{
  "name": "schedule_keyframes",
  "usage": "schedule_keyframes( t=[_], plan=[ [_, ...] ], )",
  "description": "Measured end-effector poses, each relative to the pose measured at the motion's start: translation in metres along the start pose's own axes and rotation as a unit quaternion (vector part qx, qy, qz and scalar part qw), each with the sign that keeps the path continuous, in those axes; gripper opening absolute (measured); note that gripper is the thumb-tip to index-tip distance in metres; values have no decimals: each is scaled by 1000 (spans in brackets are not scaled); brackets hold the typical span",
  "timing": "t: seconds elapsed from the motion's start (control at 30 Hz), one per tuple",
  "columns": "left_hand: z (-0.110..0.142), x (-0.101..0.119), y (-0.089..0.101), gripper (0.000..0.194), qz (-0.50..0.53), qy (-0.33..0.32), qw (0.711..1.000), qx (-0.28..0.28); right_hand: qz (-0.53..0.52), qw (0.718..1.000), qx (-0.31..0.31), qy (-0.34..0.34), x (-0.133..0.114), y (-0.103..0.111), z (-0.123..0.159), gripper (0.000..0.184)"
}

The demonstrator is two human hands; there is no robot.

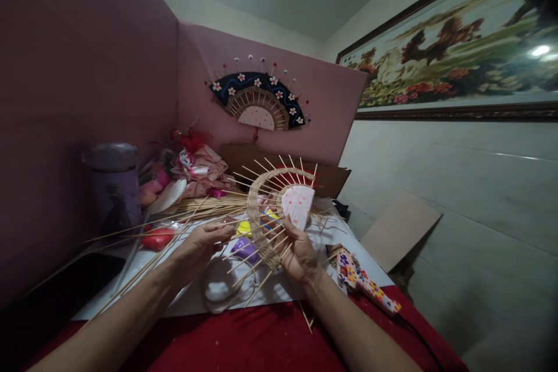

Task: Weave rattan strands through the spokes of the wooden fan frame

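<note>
My right hand [300,253] grips a woven fan frame [257,221] by its lower part, thumb on the pale pink half-round centre [297,204] with reddish spots. Thin sticks radiate from that centre through a curved band of twined cord, their tips sticking out past it. Left of the frame, my left hand [204,244] has its fingers drawn together near the stick ends. Something small and brown shows at those fingertips, too unclear to name. Beneath the frame lie a purple packet [244,250] and a yellow packet [243,229].
A flower-patterned glue gun [366,285] with a black cord lies at the right. Long thin sticks [209,206] spread across the table's left. A red packet [157,238] and a purple canister [114,192] stand left. A decorated dark fan [257,96] hangs on the pink panel.
</note>
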State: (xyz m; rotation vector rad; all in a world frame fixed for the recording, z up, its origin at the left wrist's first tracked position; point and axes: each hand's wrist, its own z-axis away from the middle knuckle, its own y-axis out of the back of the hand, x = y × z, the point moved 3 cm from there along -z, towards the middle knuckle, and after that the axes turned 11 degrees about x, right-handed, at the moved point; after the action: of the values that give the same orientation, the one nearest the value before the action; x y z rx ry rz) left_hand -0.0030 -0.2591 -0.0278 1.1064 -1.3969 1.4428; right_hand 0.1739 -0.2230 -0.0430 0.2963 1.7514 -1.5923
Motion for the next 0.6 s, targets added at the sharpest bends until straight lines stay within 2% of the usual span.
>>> schedule_keyframes(
  t=[0.2,0.37,0.47,0.6],
  plan=[
    [-5,-2,7,28,-40,-43,994,89,-8,999,19,36,-3,1,-2,21],
    [-9,2,11,35,-134,-112,979,101,-6,999,20,27,-4,2,-3,21],
    [-5,13,10,25,-203,-194,954,109,-8,999,25,24,-4,4,-4,18],
    [-2,21,12,15,-278,-311,898,139,7,1000,20,1,-2,5,-5,22]
  ],
)
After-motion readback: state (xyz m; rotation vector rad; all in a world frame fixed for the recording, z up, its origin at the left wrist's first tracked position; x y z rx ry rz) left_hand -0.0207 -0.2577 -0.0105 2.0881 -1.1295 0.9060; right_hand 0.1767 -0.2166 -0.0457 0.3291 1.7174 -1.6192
